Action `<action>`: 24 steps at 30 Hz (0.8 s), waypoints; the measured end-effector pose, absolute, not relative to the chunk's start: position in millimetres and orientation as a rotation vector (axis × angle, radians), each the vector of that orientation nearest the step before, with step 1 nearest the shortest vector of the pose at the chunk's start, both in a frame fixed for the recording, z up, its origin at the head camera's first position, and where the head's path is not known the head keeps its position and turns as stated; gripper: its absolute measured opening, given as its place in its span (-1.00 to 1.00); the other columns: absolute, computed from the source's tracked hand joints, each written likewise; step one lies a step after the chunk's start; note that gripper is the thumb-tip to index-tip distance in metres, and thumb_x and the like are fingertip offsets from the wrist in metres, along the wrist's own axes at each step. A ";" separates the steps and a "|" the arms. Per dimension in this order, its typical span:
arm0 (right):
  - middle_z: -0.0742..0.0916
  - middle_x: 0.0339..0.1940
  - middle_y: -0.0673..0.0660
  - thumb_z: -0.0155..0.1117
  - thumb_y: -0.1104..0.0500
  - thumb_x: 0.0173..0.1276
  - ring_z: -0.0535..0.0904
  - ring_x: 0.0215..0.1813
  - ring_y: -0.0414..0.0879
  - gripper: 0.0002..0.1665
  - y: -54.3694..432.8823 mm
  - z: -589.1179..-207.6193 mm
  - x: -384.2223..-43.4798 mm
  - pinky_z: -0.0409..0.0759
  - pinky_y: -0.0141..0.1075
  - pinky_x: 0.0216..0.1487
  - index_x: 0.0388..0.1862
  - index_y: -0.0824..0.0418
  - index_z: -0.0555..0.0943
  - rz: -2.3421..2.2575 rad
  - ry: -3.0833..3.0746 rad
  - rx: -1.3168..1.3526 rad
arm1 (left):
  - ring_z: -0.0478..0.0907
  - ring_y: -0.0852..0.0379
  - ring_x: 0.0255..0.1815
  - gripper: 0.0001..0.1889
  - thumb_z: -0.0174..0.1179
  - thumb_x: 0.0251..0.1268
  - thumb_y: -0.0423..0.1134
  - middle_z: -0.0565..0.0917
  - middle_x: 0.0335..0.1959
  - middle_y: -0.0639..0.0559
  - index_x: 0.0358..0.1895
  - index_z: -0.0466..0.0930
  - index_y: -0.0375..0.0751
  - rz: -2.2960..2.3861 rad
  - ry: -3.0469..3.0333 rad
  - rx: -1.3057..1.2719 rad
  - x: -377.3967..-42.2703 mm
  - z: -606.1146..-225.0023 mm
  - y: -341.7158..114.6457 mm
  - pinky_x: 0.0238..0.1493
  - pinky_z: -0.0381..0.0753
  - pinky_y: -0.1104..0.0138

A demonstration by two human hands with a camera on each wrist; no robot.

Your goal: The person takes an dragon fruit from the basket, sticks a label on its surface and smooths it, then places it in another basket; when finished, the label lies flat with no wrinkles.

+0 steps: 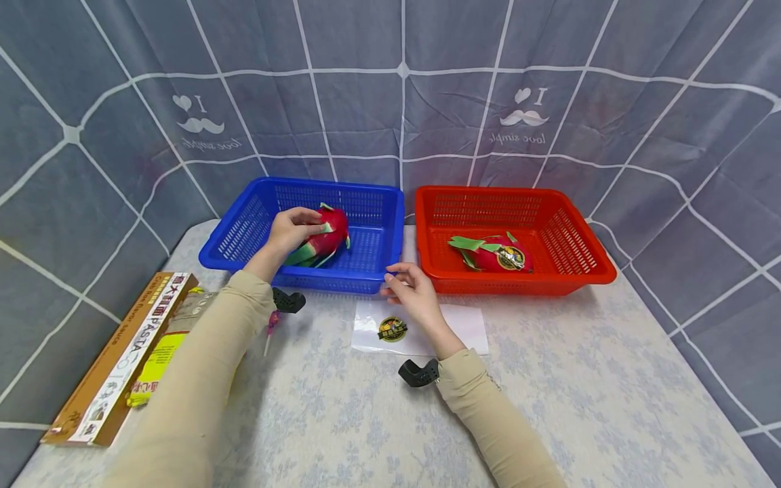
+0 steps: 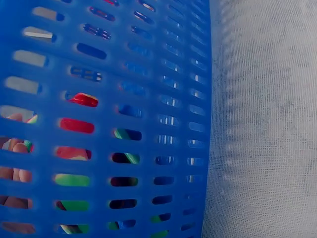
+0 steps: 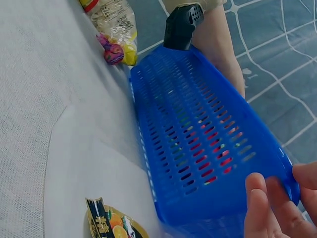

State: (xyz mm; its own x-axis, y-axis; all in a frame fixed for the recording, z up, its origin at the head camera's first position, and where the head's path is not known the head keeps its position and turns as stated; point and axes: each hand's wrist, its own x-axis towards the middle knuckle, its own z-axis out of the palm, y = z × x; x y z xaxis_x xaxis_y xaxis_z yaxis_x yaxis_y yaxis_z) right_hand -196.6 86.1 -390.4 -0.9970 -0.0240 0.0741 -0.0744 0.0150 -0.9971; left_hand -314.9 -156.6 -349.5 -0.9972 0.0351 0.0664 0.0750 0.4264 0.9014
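Note:
In the head view my left hand [image 1: 293, 230] reaches into the blue basket [image 1: 369, 271], its thumb and fingers pinching a red dragon fruit [image 1: 332, 234] with green scales. Bits of the fruit and fingertips show through the slots in the left wrist view. My right hand [image 1: 415, 290] grips the near right corner of that basket. The right wrist view shows the thumb over the rim [image 3: 277, 148] and the other fingers beneath it. A second dragon fruit [image 1: 488, 254] with a round black-and-gold label lies in the red basket [image 1: 506, 286].
Below the baskets lies a white sheet [image 1: 457, 329] with a round sticker [image 1: 392, 329]. At the left are a long pasta box [image 1: 116, 359], a yellow-and-clear bag [image 1: 161, 352] and a wrapped lollipop [image 1: 273, 320]. A grey curtain [image 1: 360, 108] hangs behind.

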 end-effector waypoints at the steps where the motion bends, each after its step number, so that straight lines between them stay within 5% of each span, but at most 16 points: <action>1: 0.67 -0.35 0.22 0.18 0.32 0.33 0.70 -0.33 -0.01 -0.73 86.1 -390.8 -196.5 0.65 -0.26 -0.29 -0.01 0.39 0.50 2.183 -2.208 0.107 | 0.51 0.13 -0.16 -0.68 0.31 0.14 -0.34 0.61 -0.07 -0.23 -0.02 0.57 -0.36 -1.635 -2.635 -0.118 -314.8 -349.7 -156.5 -0.27 0.46 0.46; 16: 0.67 -0.26 0.39 0.15 0.31 0.36 0.69 -0.30 0.07 -0.71 87.8 -398.5 -199.2 0.65 -0.19 -0.25 0.02 0.42 0.47 2.183 -2.222 0.186 | 0.53 -0.05 -0.21 -0.80 0.33 0.07 -0.37 0.64 -0.22 -0.16 -0.20 0.65 -0.30 -1.252 -2.696 -0.185 -317.3 -359.1 -156.8 -0.30 0.47 0.30; 24: 0.67 -0.23 0.42 0.13 0.30 0.37 0.69 -0.32 0.04 -0.72 88.5 -399.2 -198.7 0.65 -0.16 -0.23 0.03 0.40 0.46 2.170 -2.244 0.200 | 0.51 -0.11 -0.13 -0.85 0.30 0.12 -0.31 0.66 -0.23 -0.20 -0.26 0.68 -0.31 -1.128 -2.760 -0.237 -315.7 -358.0 -158.3 -0.11 0.44 0.14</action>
